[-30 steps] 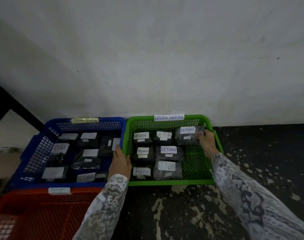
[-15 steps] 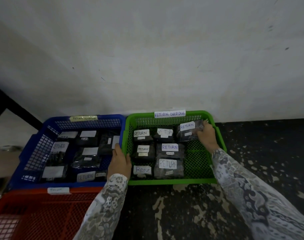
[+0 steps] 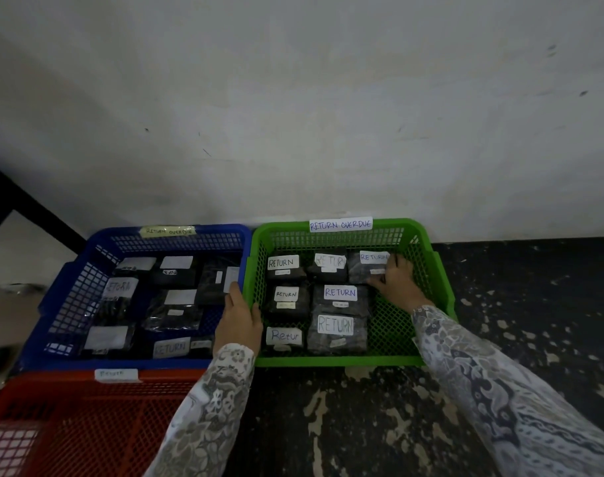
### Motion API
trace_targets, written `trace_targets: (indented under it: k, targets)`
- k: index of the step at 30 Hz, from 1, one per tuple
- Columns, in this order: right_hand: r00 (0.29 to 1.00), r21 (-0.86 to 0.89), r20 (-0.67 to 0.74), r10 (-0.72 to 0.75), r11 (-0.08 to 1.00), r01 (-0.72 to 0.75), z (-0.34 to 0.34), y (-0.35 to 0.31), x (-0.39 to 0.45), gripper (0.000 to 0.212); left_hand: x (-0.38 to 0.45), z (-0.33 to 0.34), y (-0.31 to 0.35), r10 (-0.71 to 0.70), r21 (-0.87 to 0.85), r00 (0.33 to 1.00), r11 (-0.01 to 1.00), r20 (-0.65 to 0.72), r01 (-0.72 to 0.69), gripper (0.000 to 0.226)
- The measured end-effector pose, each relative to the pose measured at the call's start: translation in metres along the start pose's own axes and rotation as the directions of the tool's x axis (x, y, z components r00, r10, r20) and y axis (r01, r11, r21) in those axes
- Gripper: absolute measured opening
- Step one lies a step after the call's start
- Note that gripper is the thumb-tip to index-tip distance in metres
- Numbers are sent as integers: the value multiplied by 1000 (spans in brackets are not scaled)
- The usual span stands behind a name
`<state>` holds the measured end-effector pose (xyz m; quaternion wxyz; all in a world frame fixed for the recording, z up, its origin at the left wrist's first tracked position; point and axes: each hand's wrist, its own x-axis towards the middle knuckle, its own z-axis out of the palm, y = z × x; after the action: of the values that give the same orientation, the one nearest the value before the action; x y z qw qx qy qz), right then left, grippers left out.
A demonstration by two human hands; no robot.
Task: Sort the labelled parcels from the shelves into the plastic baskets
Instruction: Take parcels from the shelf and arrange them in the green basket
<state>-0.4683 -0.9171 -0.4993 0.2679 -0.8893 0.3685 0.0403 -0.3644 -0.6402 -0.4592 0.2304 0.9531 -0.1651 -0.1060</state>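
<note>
Right hand [image 3: 395, 282] pressing parcel [image 3: 366, 270] in green basket [image 3: 441, 287], left hand [image 3: 238, 318] gripping its rim.

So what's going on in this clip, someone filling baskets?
A person is sorting dark wrapped parcels marked RETURN into plastic baskets on the floor. The right hand rests on a parcel in the far right corner of the green basket, which already holds six others in rows. The left hand grips the rim where the green basket meets the blue basket, also holding parcels. A red basket sits nearest the camera.
</note>
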Motion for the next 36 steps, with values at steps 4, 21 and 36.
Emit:
trace_targets:
  k: [4, 21, 36]
  targets:
    - [999, 89, -48, 5, 996, -1, 6, 0, -1, 84, 0, 0, 1, 1, 9, 1000, 1000, -1, -1, 55]
    - [992, -291, 20, -122, 949, 123, -1, -57, -119, 75, -19, -39, -21, 145, 257, 984, 952, 104, -168, 61]
    - [906, -253, 29, -421, 874, 415, 112, -268, -330, 68, -183, -185, -229, 401, 564, 910, 731, 100, -384, 68]
